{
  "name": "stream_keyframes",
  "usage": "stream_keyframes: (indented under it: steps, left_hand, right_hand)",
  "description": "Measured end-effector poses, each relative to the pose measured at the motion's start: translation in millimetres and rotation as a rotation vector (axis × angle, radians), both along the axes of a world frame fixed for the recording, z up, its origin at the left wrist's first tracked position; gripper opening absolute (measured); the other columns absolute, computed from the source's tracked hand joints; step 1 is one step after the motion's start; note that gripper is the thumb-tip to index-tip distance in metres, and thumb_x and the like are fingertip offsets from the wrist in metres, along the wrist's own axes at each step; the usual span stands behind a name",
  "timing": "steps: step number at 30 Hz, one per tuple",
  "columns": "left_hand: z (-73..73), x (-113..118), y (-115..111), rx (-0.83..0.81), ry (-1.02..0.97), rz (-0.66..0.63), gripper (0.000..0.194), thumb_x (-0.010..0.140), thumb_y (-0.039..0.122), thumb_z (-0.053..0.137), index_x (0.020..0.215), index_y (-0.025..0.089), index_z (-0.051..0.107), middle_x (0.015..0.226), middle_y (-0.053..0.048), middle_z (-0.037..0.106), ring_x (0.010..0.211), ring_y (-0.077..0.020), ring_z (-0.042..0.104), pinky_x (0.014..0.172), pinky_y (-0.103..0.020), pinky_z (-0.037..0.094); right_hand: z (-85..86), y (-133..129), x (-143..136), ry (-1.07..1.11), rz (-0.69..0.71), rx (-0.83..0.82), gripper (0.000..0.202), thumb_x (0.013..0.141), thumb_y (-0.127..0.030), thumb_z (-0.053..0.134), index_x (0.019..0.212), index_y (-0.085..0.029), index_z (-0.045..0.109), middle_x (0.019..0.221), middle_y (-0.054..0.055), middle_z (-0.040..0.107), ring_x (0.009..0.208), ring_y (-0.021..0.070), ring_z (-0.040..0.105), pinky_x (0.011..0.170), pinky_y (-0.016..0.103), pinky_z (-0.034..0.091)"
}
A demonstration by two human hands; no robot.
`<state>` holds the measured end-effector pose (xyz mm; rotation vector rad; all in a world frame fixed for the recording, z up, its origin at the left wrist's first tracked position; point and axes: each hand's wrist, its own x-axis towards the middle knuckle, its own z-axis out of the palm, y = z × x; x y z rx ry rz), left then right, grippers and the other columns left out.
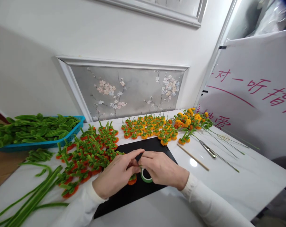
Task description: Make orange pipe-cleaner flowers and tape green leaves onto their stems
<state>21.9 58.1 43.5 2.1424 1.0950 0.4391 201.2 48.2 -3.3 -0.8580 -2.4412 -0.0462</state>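
A white wall (133, 37) with a framed grey blossom panel (138, 91) rises behind a glossy white table (242, 189), and a white sheet with pink handwriting (247, 78) stands at the far right. On the table's left half spreads a large group of fuzzy orange-red flower heads with upright green stems (93, 151). Beyond it, at the far left, a blue plastic basket (72, 136) is heaped with fuzzy green leaf pieces (41, 126). A flat black mat (124, 201) lies in the middle, under both hands. At its far edge sits a group of yellow-orange flower heads (149, 126); to the right of these lies a bunch of orange flowers on long thin green stems (190, 118). Long fuzzy green strips (36, 195) lie near left, with a small pile of green pieces (40, 155) beyond them. The left hand (116, 175) and right hand (163, 167) meet over the mat, fingers curled in narrow; whether anything is pinched between the fingertips cannot be told. To their right lie a thin wooden stick (192, 157) and, farther right, a silver metal hand tool (207, 149). A roll of green tape (147, 180) shows just below the right hand's fingers, and a single orange-red flower head (132, 180) is beside it, partly hidden by the left hand.
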Motion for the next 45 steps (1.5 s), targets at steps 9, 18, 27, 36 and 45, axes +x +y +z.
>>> stream_keyframes:
  steps: [9,18,27,36,45]
  left_hand:
    - [-5.1,1,4,0.067,-0.018,0.075,0.049,0.072,0.016,0.059,0.12,0.022,0.058,0.063,0.005,0.06,0.059,-0.0131,0.056,0.062,-0.023,0.043]
    - [-4.4,-2,7,-0.119,-0.097,0.024,0.044,0.07,0.013,0.058,0.113,0.016,0.063,0.059,0.005,0.052,0.056,-0.0119,0.05,0.057,-0.024,0.043]
    - [-4.5,-1,8,-0.172,-0.152,-0.023,0.037,0.072,0.013,0.056,0.108,0.017,0.065,0.061,0.004,0.056,0.057,-0.0121,0.05,0.058,-0.024,0.044]
    - [-4.5,1,8,-0.229,-0.208,-0.033,0.048,0.074,0.016,0.054,0.122,0.014,0.056,0.072,0.0,0.064,0.069,-0.0161,0.058,0.065,-0.028,0.047]
    - [-10.4,0,9,0.009,-0.037,0.096,0.035,0.073,0.022,0.06,0.108,0.022,0.056,0.077,0.002,0.067,0.067,-0.0164,0.061,0.064,-0.026,0.045]
  right_hand:
    - [-2.0,1,0,0.019,0.0,-0.056,0.013,0.086,-0.005,0.043,0.087,-0.016,0.05,0.085,0.003,0.055,0.073,0.0129,0.052,0.059,0.022,0.038]
    - [-0.5,1,3,0.054,-0.019,-0.102,0.011,0.09,-0.01,0.043,0.09,-0.017,0.051,0.087,0.004,0.056,0.073,0.0137,0.052,0.065,0.022,0.041]
    - [2.6,0,3,0.048,-0.028,-0.122,0.011,0.092,-0.012,0.041,0.089,-0.016,0.05,0.087,0.004,0.056,0.072,0.0136,0.052,0.065,0.023,0.042]
    - [4.1,-1,4,0.051,0.009,-0.106,0.021,0.086,-0.004,0.044,0.098,-0.018,0.053,0.095,0.004,0.057,0.082,0.0138,0.054,0.067,0.021,0.041]
    - [2.9,2,4,-0.029,-0.088,-0.018,0.017,0.083,-0.005,0.049,0.092,-0.018,0.055,0.086,0.001,0.055,0.071,0.012,0.049,0.057,0.022,0.034]
